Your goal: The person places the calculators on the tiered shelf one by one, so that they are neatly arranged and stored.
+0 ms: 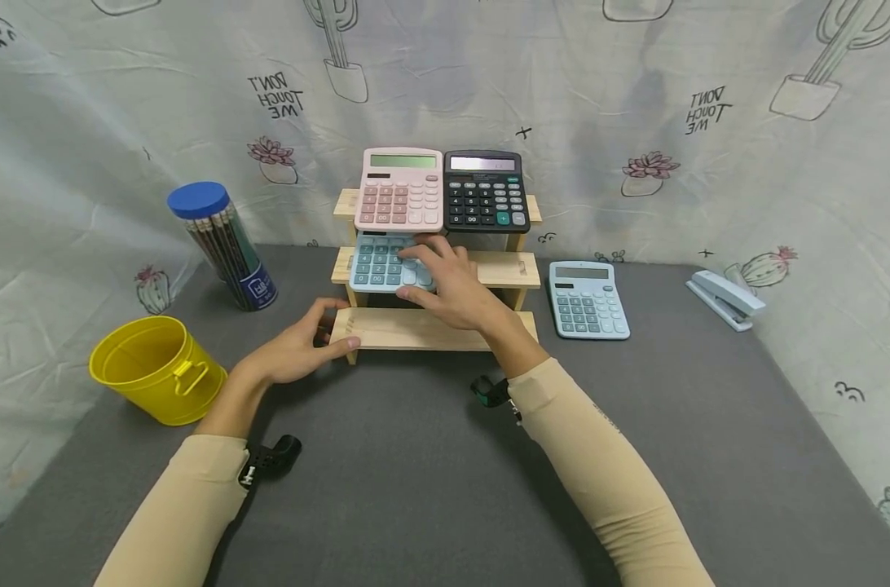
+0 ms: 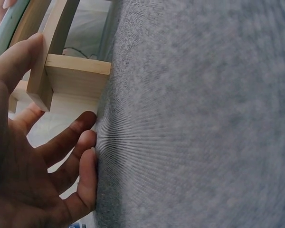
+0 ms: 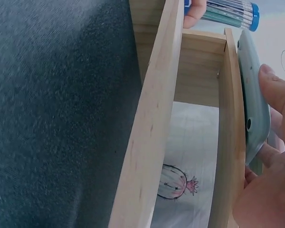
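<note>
A light blue calculator point(image 1: 375, 265) lies on the middle step of a three-step wooden stand point(image 1: 423, 330), at its left side. My right hand point(image 1: 452, 285) holds this calculator by its right side. In the right wrist view, the thumb is at the near edge of the calculator point(image 3: 255, 109) and other fingers reach round its end. My left hand point(image 1: 294, 349) grips the left end of the bottom step. The left wrist view has its thumb on the wooden step point(image 2: 40, 83), with the lower fingers spread close to the grey tabletop point(image 2: 190, 123).
On the top step, a pink calculator point(image 1: 398, 191) leans beside a black calculator point(image 1: 486, 191). Another blue calculator point(image 1: 588, 302) lies right of the stand, with a blue stapler point(image 1: 725, 300) farther right. To the left are a pencil tub point(image 1: 221, 244) and a yellow bucket point(image 1: 159, 371).
</note>
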The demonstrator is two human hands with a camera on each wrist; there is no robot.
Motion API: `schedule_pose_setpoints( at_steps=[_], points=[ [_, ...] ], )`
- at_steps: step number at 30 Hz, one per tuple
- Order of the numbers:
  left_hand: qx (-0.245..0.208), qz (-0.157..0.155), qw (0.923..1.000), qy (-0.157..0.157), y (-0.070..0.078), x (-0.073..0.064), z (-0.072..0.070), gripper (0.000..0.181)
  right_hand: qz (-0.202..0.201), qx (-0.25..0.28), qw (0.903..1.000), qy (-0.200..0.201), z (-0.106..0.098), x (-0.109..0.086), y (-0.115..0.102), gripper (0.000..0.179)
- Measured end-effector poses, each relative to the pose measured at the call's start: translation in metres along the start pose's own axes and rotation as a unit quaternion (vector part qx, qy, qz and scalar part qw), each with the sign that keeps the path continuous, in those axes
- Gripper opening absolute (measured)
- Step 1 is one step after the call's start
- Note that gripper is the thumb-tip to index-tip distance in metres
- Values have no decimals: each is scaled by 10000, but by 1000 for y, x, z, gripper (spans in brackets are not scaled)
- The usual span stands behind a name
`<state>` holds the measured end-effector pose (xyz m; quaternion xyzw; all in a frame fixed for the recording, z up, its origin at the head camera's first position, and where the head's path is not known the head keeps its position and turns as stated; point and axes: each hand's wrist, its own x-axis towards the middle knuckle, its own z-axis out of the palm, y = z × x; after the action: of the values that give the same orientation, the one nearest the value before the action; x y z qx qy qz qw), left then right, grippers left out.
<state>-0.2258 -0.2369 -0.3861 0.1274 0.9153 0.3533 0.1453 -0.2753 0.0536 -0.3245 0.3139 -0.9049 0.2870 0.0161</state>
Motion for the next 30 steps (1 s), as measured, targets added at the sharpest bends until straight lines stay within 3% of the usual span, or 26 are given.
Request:
schedule_pose_setpoints(
  at_steps=[30],
  points=[
    [25, -82, 10000, 38, -1, 0, 0, 79, -167, -247, 9996, -20, 4, -4, 3, 60]
  ],
)
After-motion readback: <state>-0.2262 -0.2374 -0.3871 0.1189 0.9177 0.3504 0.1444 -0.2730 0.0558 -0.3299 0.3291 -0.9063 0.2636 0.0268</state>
